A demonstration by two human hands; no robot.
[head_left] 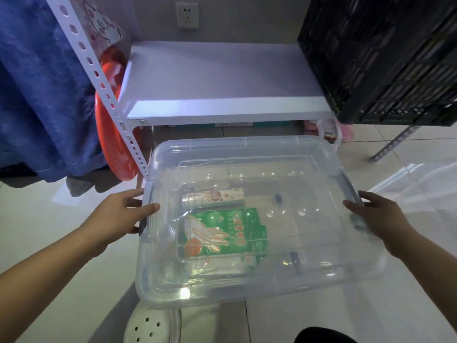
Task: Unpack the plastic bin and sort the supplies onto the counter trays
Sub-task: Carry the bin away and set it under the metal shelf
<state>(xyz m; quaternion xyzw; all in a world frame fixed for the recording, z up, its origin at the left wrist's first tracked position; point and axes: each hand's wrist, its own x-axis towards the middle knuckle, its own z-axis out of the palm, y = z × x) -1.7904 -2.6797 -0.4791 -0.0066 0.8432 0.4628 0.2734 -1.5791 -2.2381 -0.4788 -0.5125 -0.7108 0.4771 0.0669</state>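
Your left hand [123, 214] and right hand [378, 222] grip the clear lidded bin's [321, 268] grey latches, fingers curled. A black crate [385, 60] sits at two o'clock, a white shelf [222, 78] at twelve.

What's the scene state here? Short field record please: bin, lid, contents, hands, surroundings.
bin: clear plastic bin on the tiled floor, in front of a white shelf
lid: on, with grey latches at both sides
contents: green glove packet, white roll, seen through the lid
left hand: left hand holds the left latch
right hand: right hand holds the right latch
surroundings: black crate upper right, red basin left
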